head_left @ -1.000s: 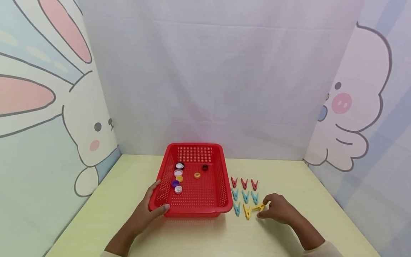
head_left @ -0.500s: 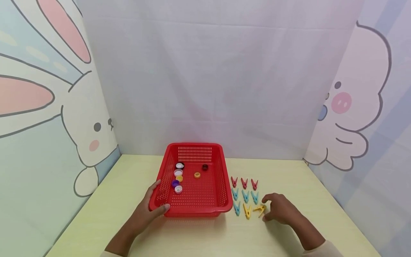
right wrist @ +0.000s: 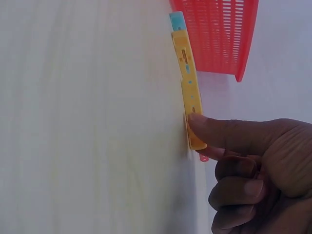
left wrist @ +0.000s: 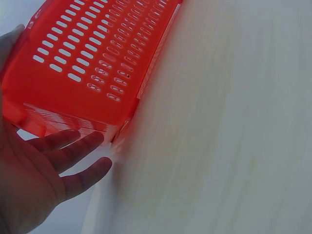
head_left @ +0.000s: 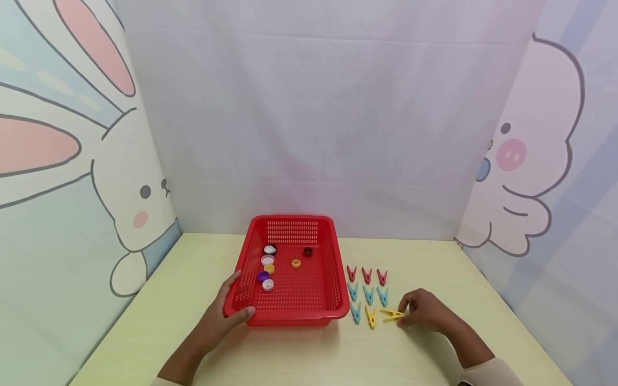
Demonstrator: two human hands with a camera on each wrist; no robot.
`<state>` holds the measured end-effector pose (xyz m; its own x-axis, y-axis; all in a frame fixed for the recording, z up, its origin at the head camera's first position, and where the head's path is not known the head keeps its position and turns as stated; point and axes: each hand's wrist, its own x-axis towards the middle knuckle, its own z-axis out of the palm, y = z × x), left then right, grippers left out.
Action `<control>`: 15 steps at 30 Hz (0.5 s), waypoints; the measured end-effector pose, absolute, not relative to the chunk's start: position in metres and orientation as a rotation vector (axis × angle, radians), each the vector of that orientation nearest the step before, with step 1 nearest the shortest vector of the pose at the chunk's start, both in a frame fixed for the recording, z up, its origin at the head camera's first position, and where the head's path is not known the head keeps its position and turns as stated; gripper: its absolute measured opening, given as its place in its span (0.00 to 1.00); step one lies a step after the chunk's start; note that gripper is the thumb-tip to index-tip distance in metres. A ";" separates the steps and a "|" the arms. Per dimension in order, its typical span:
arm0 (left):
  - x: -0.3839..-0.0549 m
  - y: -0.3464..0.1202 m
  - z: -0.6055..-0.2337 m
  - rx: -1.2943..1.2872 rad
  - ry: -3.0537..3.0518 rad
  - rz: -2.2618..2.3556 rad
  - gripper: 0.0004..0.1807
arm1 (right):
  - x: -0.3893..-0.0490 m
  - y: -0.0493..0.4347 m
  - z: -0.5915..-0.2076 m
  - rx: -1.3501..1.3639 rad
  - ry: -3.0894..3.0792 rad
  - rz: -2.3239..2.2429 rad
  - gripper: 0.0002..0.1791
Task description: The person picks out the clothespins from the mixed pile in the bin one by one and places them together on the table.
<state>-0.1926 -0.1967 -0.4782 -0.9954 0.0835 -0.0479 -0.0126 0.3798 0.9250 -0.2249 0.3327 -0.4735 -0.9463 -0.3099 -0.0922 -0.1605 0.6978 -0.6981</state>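
Observation:
My right hand pinches a yellow clothespin between thumb and index finger, with the other fingers curled in. In the right wrist view, the thumb lies on one end of this yellow clothespin, low at the tabletop. Left of it lies another yellow clothespin. Blue clothespins and red clothespins lie in rows behind. My left hand rests at the near left corner of a red plastic basket, thumb across the rim. Its fingers look straight against the basket in the left wrist view.
Inside the basket lie several bottle caps, among them a purple cap, an orange cap and a dark cap. The pale wooden table ends at a white backdrop. Printed cartoon side walls stand left and right.
The right hand has shifted its hold on the yellow clothespin: its fingers spread apart half a second ago, and now pinch its right end. The clothespin has turned. The left hand stays put.

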 end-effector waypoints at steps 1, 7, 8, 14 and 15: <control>-0.193 -0.197 -0.478 0.066 2.536 1.702 0.61 | -0.225 0.333 -0.474 -0.374 2.703 -1.067 0.12; -0.193 -0.197 -0.478 0.068 2.534 1.698 0.61 | -0.219 0.327 -0.469 -0.348 2.690 -0.954 0.16; -0.194 -0.197 -0.478 0.068 2.534 1.698 0.61 | -0.218 0.326 -0.468 -0.347 2.691 -0.945 0.16; -0.194 -0.198 -0.480 0.069 2.537 1.697 0.61 | -0.214 0.322 -0.463 -0.354 2.686 -0.940 0.18; -0.194 -0.198 -0.480 0.070 2.537 1.698 0.61 | -0.214 0.322 -0.463 -0.357 2.678 -0.946 0.18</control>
